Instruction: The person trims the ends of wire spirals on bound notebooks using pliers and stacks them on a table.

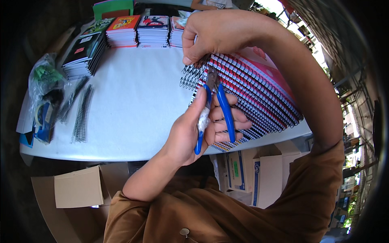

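My left hand [182, 135], palm up, holds blue-handled cutting pliers [228, 115]. White wrapping covers part of one handle, and the handles stand apart. The jaws point away from me and meet the wire coils at the corner of a stack of spiral notebooks [255, 87]. Reaching over from the right, my right hand [214, 30] has its thumb and fingers closed at the far end of the stack. Loose dark coil ends [192, 77] stick out to the left below those fingers. Whether the fingertips grip a coil is hidden.
Stacked notebooks [121, 30] line the table's [133, 101] far side. Loose wire coils [83, 113], a plastic bag [46, 75] and a tape dispenser [43, 121] lie at left. Cardboard boxes [79, 188] stand below the near edge. Another person [210, 5] is across the table.
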`<state>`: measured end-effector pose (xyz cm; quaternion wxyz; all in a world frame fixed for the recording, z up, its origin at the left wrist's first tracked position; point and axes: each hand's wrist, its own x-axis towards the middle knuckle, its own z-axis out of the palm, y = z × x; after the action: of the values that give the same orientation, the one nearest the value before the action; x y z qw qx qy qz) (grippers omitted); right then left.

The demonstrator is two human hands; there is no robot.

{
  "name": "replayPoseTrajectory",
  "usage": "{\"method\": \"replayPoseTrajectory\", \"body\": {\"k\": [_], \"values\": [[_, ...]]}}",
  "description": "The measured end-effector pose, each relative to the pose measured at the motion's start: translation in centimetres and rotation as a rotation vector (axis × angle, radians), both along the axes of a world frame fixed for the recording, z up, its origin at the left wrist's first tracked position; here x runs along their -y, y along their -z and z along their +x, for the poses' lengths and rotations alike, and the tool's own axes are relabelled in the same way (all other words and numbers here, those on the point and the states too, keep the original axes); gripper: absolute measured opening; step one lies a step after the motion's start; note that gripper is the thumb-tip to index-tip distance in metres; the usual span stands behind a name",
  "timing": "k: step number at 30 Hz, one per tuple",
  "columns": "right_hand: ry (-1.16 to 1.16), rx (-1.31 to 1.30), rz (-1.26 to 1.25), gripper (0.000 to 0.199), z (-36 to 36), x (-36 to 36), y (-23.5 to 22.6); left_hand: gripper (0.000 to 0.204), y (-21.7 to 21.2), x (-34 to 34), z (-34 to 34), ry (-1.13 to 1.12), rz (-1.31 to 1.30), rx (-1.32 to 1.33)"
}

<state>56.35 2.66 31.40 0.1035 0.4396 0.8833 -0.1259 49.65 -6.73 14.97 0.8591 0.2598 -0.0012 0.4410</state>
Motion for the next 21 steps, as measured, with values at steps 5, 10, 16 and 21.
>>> {"method": "replayPoseTrajectory", "body": {"k": [5,10,16,21], "values": [[0.013,0.018,-0.004,0.026,0.0,0.1,-0.2,0.062,-0.1,0.2,-0.3,0.029,0.018,0.032],[0.007,0.034,0.037,0.026,-0.2,0.2,0.0,0.062,-0.3,-0.1,-0.6,0.000,-0.036,0.032],[0.001,-0.029,0.021,0.024,0.2,-0.2,0.5,0.054,1.1,-0.3,-1.0,0.125,-0.046,0.213],[0.004,0.018,0.009,0.025,0.0,0.0,0.4,0.063,0.6,0.4,-0.6,-0.025,-0.030,-0.021]]}}
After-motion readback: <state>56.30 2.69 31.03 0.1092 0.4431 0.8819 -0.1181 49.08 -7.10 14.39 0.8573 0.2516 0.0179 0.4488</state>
